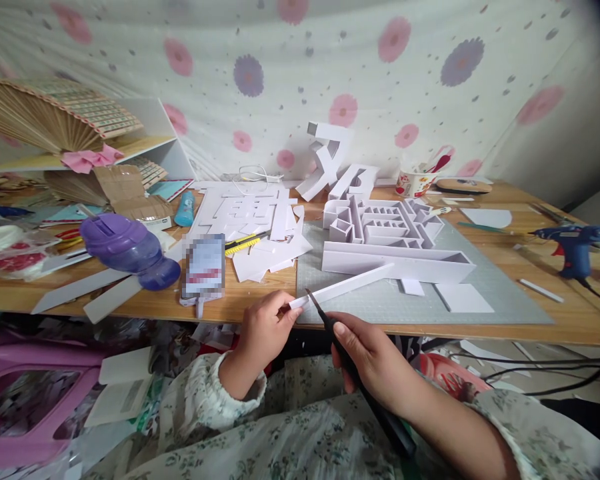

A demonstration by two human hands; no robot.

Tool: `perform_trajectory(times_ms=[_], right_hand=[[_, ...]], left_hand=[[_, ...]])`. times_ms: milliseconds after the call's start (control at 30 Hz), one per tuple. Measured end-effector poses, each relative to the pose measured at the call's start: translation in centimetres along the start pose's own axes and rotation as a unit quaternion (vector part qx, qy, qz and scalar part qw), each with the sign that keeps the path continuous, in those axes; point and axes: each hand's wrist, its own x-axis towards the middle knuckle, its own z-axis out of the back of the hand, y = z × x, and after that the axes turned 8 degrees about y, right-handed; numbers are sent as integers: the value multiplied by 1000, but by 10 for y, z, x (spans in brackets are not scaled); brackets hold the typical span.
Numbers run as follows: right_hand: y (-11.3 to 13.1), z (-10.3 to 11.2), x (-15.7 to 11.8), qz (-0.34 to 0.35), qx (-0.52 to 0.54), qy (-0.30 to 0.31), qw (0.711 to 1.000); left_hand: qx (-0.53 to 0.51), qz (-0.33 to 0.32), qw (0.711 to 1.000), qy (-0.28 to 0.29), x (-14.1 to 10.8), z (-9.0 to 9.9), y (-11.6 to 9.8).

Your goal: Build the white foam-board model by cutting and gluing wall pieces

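My left hand pinches the near end of a long white board strip between thumb and fingers. The strip slants up to the right, its far end in front of the white letter-shaped board structure. In my right hand is a black tool with a long handle and a thin dark tip, resembling a soldering iron. Its tip is close to the strip's near end; whether it touches, I cannot tell. Beneath the strip lies a grey-green cutting mat.
White board cutouts, a yellow utility knife and a phone lie to the left. A purple bottle stands beyond the phone. Standing white shapes are at the back. A blue glue gun sits on the right.
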Motion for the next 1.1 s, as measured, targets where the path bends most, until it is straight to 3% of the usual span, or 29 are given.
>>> perform_trajectory(times_ms=[500, 1100], right_hand=[[3, -1, 7, -44, -30, -1, 999], [0, -2, 9, -50, -33, 2, 998]], left_hand=[[-25, 11, 1000, 7, 1, -1, 3], [-27, -2, 1000, 6, 4, -3, 4]])
